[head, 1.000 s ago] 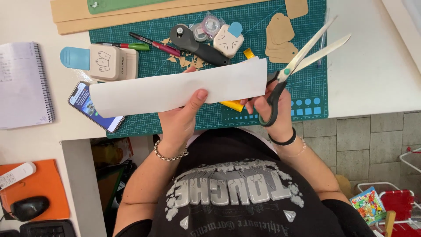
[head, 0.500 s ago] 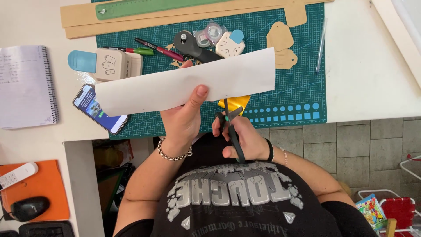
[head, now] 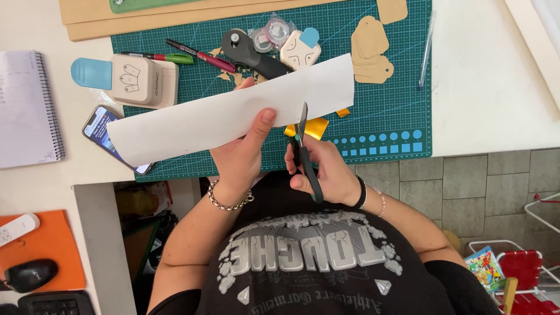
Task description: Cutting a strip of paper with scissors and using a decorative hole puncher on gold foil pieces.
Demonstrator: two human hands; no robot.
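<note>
Left hand (head: 242, 154) pinches white paper strip (head: 230, 111), long axis left-right, right end tilted up. Right hand (head: 324, 169) grips scissors (head: 304, 153), blades pointing away into the strip's lower edge. Tan tags (head: 370, 49) lie on green cutting mat (head: 385, 111).

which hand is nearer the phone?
Left. The left hand grips the white paper strip just right of the phone, which the strip partly covers. The right hand, holding the scissors, is farther right.

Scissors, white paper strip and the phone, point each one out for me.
scissors (head: 307, 166), head view, on the dark handle.
white paper strip (head: 192, 125), head view, on its bare middle.
phone (head: 100, 129), head view, on the lit screen left of the strip.
</note>
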